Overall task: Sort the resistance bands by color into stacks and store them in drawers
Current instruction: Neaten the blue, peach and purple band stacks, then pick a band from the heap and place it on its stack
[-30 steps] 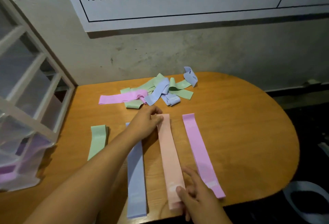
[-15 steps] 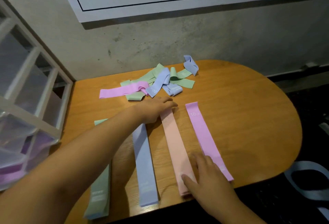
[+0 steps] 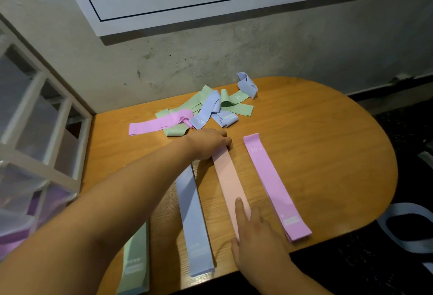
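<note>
Band (image 3: 230, 182), peach: light, limp, we judge; lies toward the desk's (image 3: 328, 154) front edge. Our right hand (image 3: 257, 238) presses it with a straight finger; our left hand (image 3: 206, 144) covers its far end, grip untellable. Lift by both ends.

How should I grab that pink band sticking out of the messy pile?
Pinch the pink band at its left end, with your fingers coming in from the left. That end lies flat and alone on the table. Its right end is bunched against a blue band in the pile, so it would likely snag there.
</note>
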